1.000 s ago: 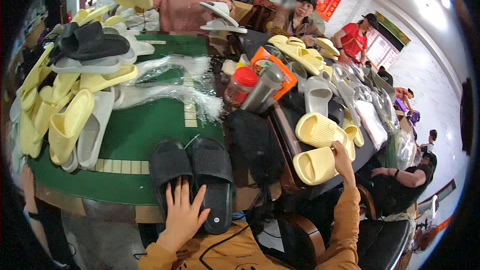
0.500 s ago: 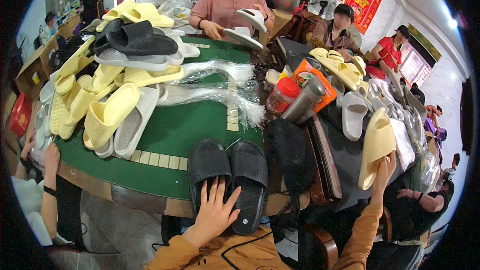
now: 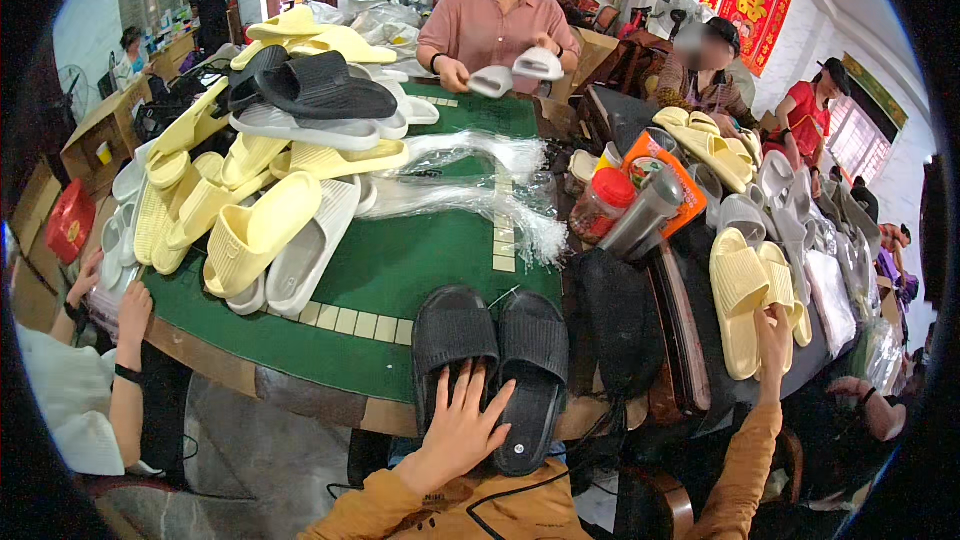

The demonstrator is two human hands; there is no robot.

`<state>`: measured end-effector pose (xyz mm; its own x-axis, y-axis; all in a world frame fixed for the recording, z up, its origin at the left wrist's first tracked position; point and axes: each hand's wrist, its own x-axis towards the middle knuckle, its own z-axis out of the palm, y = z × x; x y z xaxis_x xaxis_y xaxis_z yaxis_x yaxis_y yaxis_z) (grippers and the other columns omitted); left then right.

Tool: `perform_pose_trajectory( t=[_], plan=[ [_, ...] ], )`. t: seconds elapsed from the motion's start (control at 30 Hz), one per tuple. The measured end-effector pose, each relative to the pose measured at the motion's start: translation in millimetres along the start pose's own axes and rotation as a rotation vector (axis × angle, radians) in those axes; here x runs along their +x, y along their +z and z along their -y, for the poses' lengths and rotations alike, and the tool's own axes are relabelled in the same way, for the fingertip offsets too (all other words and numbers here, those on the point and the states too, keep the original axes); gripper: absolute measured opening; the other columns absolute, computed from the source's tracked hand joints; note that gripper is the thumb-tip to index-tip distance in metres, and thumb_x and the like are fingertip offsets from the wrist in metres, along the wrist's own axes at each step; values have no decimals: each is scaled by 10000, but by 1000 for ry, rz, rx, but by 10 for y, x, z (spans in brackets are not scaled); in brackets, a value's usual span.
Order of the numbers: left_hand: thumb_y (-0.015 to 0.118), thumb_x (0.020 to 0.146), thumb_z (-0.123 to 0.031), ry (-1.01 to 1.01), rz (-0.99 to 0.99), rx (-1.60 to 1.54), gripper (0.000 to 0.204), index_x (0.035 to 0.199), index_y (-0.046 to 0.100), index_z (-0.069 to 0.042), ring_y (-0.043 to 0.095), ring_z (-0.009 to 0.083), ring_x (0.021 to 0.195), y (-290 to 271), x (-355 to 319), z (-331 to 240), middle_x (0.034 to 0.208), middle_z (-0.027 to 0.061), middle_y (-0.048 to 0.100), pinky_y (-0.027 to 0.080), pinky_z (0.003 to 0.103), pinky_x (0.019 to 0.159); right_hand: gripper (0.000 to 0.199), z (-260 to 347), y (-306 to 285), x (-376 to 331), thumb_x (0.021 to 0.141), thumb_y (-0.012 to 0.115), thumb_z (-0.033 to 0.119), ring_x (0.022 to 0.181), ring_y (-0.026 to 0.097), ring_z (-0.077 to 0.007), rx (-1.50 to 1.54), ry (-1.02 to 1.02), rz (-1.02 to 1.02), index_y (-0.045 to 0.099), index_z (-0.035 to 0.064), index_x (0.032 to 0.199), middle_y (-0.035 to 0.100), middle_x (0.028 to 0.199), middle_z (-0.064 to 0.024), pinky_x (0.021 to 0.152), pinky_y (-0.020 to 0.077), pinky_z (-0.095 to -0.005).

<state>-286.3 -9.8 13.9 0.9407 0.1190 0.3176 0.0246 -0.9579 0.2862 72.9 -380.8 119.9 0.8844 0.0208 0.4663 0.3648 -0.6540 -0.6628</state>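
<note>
A pair of black slide sandals (image 3: pixel 455 325) lies side by side at the table's near edge, over my lap, joined by a thin pale tie. My left hand (image 3: pixel 465 425) rests on them with its fingers spread, fingertips by the left sandal's strap opening and thumb on the right sandal. Far to the right, my right hand (image 3: pixel 772 335) is closed at the edges of two yellow slide sandals (image 3: pixel 738 305) lying close together. Its fingertips are partly hidden, so which of the two it grips is hard to tell.
A heap of yellow, grey and black slides (image 3: pixel 325 85) covers the table's left. Clear plastic ties (image 3: pixel 480 195) lie mid-table. A red-lidded jar (image 3: pixel 612 190), a steel flask (image 3: pixel 645 212) and a black bag (image 3: pixel 615 315) stand right of centre. Co-workers sit around; one opposite holds white slides (image 3: pixel 535 64).
The view has turned slightly, shifting the scene rightward. My right hand's single raised yellow slide now appears lower, beside a second one. The person opposite has lowered the white slides.
</note>
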Motion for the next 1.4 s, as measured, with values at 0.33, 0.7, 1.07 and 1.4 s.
perform_pose_trajectory(
  t=[0.33,0.7,1.07,1.4],
  plan=[
    [648,866,-307,56,49,-47,704,1473,358,-101,350,512,1298,-89,26,69,1354,348,386,200,660,1086,372,-31,-38,92,857,652,290,979,521,-393,-460,-253,69,576,-69,917,564,1018,-234,839,423,-442],
    [646,831,-170,155,222,-39,691,1449,363,-45,300,471,1369,-444,-102,357,1448,321,312,217,585,1125,276,49,75,40,908,625,193,838,536,-295,-161,-109,-32,583,-79,892,559,943,-166,758,434,-395],
    [645,813,-114,44,232,7,618,1395,441,-66,322,440,1368,-588,-230,283,1444,284,345,249,578,1114,209,-84,-247,-240,903,658,151,746,529,-195,-85,-73,-55,630,-56,892,585,899,-110,647,426,-310],
    [700,831,-227,-31,87,-34,591,1354,482,-60,326,437,1358,-423,-210,199,1393,269,385,223,600,1113,277,410,-102,-824,880,665,171,742,548,-266,-246,-8,66,610,-101,877,574,881,-176,663,431,-382]
  ],
)
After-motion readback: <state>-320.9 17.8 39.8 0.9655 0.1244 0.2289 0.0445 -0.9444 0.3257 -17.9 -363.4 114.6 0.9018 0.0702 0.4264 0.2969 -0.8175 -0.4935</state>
